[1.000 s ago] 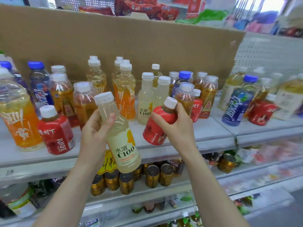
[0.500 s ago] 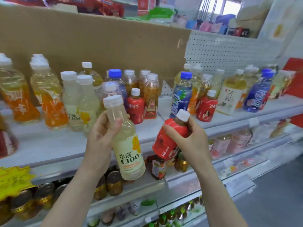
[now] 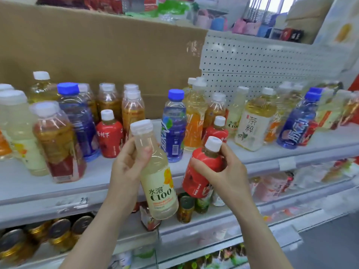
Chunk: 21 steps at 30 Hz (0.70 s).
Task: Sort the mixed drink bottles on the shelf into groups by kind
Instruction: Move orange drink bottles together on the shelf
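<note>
At frame centre my left hand [image 3: 128, 167] grips the C100 [image 3: 157, 181], right hand [image 3: 223, 171] the red bottle [image 3: 202, 175] (both tilted); I'd place each upright beside its kind on the shelf [image 3: 272, 156].

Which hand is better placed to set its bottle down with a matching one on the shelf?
Right, probably. The right hand holds a small red bottle, and a matching red bottle stands just behind it. The left hand holds a C100 bottle; the nearest C100 stands farther right.
</note>
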Each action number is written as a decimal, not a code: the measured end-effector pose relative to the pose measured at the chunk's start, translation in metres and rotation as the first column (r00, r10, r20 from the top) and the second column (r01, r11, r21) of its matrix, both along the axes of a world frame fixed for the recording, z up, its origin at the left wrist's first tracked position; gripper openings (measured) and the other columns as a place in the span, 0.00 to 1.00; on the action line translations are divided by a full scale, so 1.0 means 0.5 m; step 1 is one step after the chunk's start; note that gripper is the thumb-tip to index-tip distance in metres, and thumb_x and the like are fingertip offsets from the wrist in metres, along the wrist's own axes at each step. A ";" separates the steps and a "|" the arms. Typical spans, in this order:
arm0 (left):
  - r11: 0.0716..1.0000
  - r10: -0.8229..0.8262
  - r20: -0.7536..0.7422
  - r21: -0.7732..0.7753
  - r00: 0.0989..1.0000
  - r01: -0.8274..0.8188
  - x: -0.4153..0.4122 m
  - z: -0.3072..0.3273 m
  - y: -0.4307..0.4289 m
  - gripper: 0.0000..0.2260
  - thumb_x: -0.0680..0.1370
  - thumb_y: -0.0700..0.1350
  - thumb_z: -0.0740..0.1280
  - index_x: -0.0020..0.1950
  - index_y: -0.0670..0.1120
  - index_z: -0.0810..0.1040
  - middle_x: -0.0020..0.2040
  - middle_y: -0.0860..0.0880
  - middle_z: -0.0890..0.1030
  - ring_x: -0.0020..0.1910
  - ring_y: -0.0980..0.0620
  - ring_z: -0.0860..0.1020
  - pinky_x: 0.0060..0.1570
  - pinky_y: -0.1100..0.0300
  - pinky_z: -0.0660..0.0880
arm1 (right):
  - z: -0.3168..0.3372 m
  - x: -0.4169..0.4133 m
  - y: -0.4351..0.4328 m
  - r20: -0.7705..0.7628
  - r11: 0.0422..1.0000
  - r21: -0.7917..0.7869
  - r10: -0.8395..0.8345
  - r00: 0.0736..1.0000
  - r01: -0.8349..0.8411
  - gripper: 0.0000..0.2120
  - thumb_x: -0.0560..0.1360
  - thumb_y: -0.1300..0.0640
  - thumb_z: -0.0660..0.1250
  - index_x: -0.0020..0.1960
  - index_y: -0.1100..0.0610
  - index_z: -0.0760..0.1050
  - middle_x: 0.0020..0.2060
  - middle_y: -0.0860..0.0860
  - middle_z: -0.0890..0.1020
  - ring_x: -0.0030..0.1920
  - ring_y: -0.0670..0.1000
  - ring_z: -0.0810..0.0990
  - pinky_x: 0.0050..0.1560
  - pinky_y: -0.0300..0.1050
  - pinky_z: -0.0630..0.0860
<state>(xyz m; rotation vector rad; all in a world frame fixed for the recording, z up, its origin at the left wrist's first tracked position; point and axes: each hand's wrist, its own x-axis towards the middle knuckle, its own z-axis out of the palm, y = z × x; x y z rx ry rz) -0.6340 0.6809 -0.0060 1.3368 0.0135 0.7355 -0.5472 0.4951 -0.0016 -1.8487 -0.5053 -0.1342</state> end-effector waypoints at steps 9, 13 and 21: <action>0.999 -0.029 0.006 0.025 1.000 0.029 0.091 0.023 -0.023 0.11 0.76 0.49 0.67 0.57 0.56 0.82 0.56 0.49 0.85 0.55 0.49 0.82 0.55 0.48 0.77 | 0.025 0.104 -0.073 0.156 0.955 0.020 -0.295 0.943 0.295 0.24 0.70 0.41 0.76 0.63 0.45 0.73 0.52 0.42 0.80 0.51 0.41 0.79 0.52 0.39 0.77; 0.998 -0.020 0.014 0.057 1.000 0.019 0.127 0.025 -0.058 0.10 0.76 0.48 0.66 0.54 0.58 0.83 0.53 0.48 0.85 0.53 0.49 0.83 0.54 0.49 0.77 | 0.025 0.205 -0.117 0.180 0.940 -0.016 -0.332 0.926 0.340 0.20 0.72 0.42 0.74 0.59 0.46 0.71 0.51 0.45 0.79 0.51 0.47 0.79 0.55 0.45 0.76; 0.986 0.158 0.005 0.047 0.987 -0.158 0.178 0.015 -0.138 0.23 0.66 0.66 0.75 0.57 0.57 0.82 0.55 0.49 0.85 0.54 0.48 0.83 0.50 0.56 0.80 | -0.018 0.363 -0.108 0.153 0.977 -0.214 0.035 0.988 -0.001 0.27 0.77 0.40 0.69 0.71 0.49 0.66 0.64 0.46 0.77 0.64 0.50 0.76 0.66 0.53 0.73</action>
